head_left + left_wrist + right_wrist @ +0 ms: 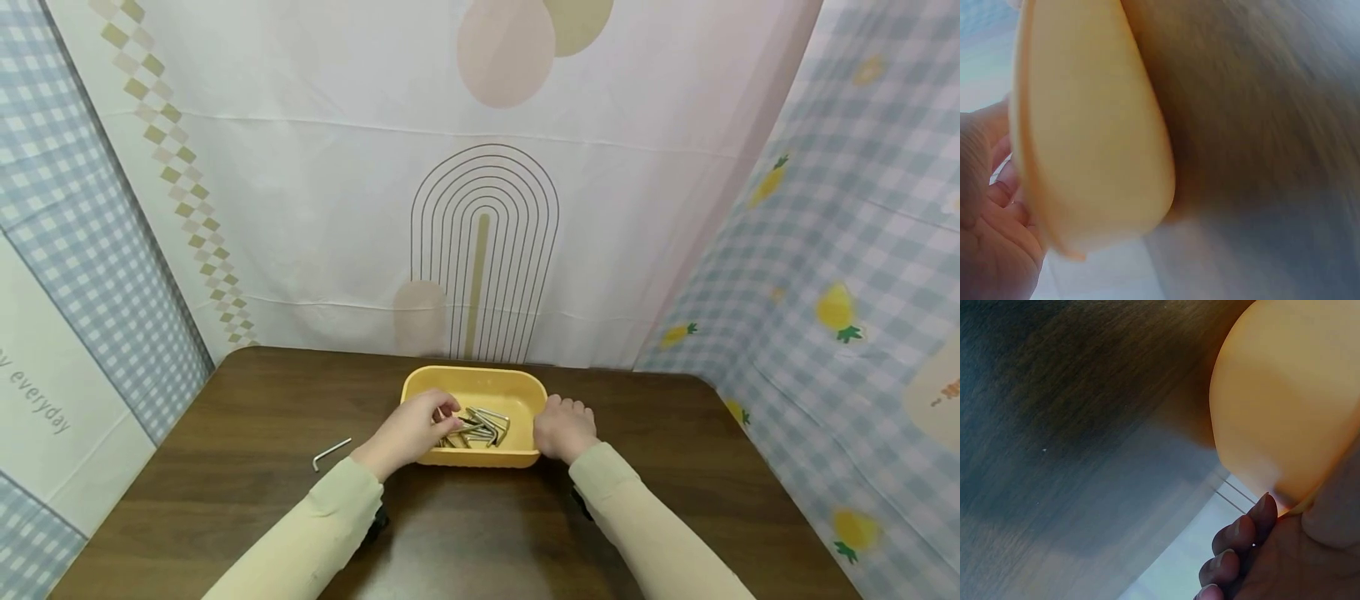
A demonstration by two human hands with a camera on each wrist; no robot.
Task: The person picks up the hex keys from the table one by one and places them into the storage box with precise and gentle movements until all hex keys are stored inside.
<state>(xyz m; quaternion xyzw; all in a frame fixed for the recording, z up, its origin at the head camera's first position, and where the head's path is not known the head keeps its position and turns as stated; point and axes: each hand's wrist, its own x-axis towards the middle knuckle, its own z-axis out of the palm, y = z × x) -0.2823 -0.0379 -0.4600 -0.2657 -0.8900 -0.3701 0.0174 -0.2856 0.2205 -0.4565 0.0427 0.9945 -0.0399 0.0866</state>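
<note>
A yellow plastic bin (517,457) on the dark wooden table holds a loose pile of metal hex keys (483,427). My left hand (420,425) reaches over the bin's near left side, its thumb and index finger apart just above the keys. In the left wrist view, the bin's wall (1091,125) hides the fingertips of that left hand (1004,219). At the right end, my right hand (564,427) grips the bin's rim. The right wrist view shows the thumb at the rim and the curled fingers (1229,534) beside the wall.
A single hex key (330,454) lies on the table (262,500) left of the bin. Behind the table's back edge hangs a white patterned cloth (337,208), with checked cloths (817,250) at both sides.
</note>
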